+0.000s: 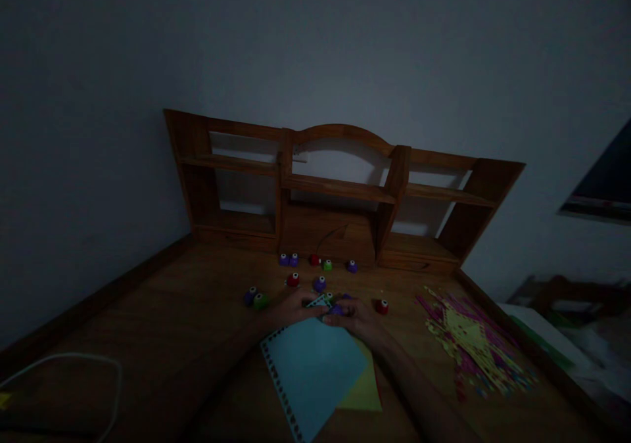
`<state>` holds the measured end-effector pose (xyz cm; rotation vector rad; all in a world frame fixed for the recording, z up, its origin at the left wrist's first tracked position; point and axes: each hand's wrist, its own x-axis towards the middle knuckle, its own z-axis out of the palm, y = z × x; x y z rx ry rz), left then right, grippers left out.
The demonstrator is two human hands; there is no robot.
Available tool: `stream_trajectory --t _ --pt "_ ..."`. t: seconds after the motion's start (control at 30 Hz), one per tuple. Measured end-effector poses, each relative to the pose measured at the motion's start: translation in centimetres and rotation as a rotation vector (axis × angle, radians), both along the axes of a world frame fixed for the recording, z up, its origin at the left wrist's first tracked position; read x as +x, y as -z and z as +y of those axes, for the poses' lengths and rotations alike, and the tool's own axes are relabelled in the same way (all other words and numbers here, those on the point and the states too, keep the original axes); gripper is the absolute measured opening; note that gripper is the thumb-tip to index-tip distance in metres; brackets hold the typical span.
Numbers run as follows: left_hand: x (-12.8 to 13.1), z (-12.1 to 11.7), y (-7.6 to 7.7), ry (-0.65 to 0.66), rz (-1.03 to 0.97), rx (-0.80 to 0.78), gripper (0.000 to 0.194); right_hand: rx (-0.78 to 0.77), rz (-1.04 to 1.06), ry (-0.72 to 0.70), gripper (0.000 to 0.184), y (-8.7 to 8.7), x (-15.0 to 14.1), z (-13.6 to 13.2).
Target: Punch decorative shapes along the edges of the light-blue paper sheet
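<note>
The room is dim. My left hand (290,310) and my right hand (359,319) meet at the far edge of a light blue sheet (315,371), which lies on a spiral pad of coloured paper with a yellow sheet (363,390) showing beneath. Between the fingers sits a small purple craft punch (337,309) over the sheet's corner. Both hands look curled around it, but the darkness hides the grip. Several small punches in purple, red and green, such as a red one (382,307) and a green one (260,300), lie scattered just beyond the hands.
A wooden desk (172,338) carries a wooden shelf hutch (340,193) at its back against a pale wall. A pile of punched pink and yellow paper strips (468,344) lies at the right. A white cable (73,364) loops at the left front.
</note>
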<state>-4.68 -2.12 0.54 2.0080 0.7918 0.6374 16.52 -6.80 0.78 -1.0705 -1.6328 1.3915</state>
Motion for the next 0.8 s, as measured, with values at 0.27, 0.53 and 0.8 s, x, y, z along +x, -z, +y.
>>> stream_trajectory --t 0.27,0.53,0.8 --pt "-0.1 0.4 0.2 -0.048 0.013 -0.052 0.046 0.007 -0.082 -0.001 0.041 -0.9 0.5 -0.3" --pt "-0.2 0.4 -0.2 -0.018 -0.022 -0.052 0.046 -0.018 -0.129 -0.009 0.044 -0.6 0.7 -0.2" --pt "-0.1 0.7 0.1 -0.005 -0.018 -0.046 0.047 -0.027 -0.116 -0.021 0.044 -1.5 0.6 -0.7"
